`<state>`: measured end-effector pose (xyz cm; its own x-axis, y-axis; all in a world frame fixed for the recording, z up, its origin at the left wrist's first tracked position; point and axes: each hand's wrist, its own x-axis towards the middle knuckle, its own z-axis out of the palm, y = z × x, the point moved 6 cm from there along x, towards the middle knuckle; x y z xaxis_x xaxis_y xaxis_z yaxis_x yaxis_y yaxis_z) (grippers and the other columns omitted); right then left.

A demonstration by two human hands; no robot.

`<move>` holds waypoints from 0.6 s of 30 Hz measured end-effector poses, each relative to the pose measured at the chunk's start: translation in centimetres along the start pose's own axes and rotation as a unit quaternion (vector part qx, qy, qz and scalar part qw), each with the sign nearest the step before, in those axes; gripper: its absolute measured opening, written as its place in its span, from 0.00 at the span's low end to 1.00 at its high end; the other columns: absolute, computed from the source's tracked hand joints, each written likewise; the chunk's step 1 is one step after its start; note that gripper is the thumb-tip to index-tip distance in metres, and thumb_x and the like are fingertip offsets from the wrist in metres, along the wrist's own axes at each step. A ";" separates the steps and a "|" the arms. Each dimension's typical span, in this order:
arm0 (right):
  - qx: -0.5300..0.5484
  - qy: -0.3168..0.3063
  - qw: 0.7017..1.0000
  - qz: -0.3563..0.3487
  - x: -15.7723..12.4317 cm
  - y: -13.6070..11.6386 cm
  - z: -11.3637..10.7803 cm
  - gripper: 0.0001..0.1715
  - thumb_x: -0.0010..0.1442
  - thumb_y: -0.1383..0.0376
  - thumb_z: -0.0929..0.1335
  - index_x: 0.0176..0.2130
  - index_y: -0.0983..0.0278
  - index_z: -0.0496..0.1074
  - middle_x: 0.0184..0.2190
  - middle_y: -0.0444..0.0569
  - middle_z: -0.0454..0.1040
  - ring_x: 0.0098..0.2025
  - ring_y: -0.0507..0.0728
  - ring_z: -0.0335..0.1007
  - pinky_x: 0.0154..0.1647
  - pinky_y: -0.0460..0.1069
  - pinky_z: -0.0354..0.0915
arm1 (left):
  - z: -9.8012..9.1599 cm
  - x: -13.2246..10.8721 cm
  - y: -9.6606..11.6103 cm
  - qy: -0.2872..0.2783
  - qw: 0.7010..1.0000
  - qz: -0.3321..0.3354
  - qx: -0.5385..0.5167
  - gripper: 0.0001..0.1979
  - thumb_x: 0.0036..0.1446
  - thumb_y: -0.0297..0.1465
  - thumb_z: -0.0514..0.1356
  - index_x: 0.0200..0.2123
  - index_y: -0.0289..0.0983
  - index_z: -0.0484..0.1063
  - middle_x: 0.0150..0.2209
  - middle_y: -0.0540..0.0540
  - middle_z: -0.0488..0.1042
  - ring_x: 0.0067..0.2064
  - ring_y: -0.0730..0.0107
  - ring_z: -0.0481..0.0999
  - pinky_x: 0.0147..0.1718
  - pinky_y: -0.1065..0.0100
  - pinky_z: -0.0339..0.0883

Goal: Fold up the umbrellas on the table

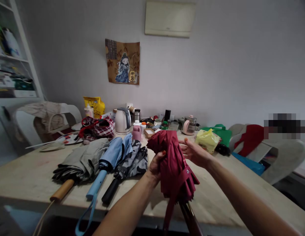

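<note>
My left hand [156,165] is closed around the folds of a dark red folding umbrella [173,164], held up over the wooden table [24,170]. Its strap and dark handle hang down toward the table's front edge. My right hand [195,152] lies with fingers stretched out flat against the umbrella's right side. To the left, three folded umbrellas lie side by side: a grey one with a wooden handle [78,162], a light blue one [110,157] and a camouflage one with a black handle [131,162].
The back of the table is crowded: a white kettle [122,120], a plaid umbrella [99,127], a pink cup [136,132], jars, a glass teapot [189,124], a yellow bag [207,140] and a green bag [222,132]. Chairs stand at both sides, shelves at left.
</note>
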<state>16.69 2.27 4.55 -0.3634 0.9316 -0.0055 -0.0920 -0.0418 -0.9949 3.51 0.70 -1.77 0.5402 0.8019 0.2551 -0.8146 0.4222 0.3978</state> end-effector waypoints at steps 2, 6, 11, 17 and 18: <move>-0.008 -0.060 0.997 -0.043 1.4 -1.0 3.1 0.45 0.47 0.42 0.75 0.57 0.60 0.67 0.45 0.54 0.79 0.46 0.61 0.76 0.51 0.56 0.69 | -0.4 0.0 -0.8 0.008 1.000 -0.025 0.014 0.13 0.46 0.30 0.68 0.37 0.30 0.78 0.34 0.42 0.82 0.36 0.62 0.81 0.46 0.65 0.68; -0.032 -0.086 0.992 -0.084 2.3 -2.8 6.6 0.68 0.35 0.48 0.80 0.67 0.59 0.54 0.49 0.53 0.76 0.50 0.63 0.74 0.55 0.58 0.66 | -0.7 -0.5 -1.6 0.027 0.996 -0.070 0.057 0.13 0.42 0.29 0.69 0.34 0.29 0.78 0.31 0.43 0.82 0.31 0.65 0.80 0.38 0.67 0.69; -0.188 0.002 0.975 -0.116 1.6 -5.0 6.3 0.69 0.36 0.56 0.80 0.69 0.62 0.51 0.48 0.54 0.76 0.46 0.61 0.74 0.49 0.55 0.69 | 1.0 -0.7 -1.4 0.064 0.993 -0.028 0.097 0.23 0.31 0.30 0.75 0.35 0.31 0.77 0.30 0.46 0.81 0.28 0.68 0.77 0.32 0.68 0.70; -0.429 0.047 0.899 -0.068 2.3 -4.4 6.2 0.23 0.38 0.65 0.75 0.38 0.66 0.78 0.25 0.42 0.74 0.29 0.53 0.68 0.31 0.47 0.64 | 1.3 -0.9 -2.5 0.160 0.959 -0.025 0.233 0.22 0.33 0.27 0.71 0.37 0.32 0.75 0.29 0.45 0.78 0.29 0.65 0.76 0.33 0.64 0.70; -0.416 0.049 0.906 -0.062 2.4 -4.1 6.1 0.17 0.38 0.67 0.74 0.33 0.66 0.77 0.23 0.42 0.73 0.27 0.52 0.67 0.29 0.46 0.62 | 1.3 -0.9 -2.5 0.159 0.955 -0.024 0.248 0.22 0.34 0.26 0.70 0.37 0.32 0.75 0.30 0.45 0.78 0.30 0.65 0.76 0.34 0.64 0.70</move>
<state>10.54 2.50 9.22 -0.3096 0.9399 0.1441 0.6195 0.3143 -0.7193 5.29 -1.66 -1.83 0.4192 0.9076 -0.0239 -0.5475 0.2737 0.7908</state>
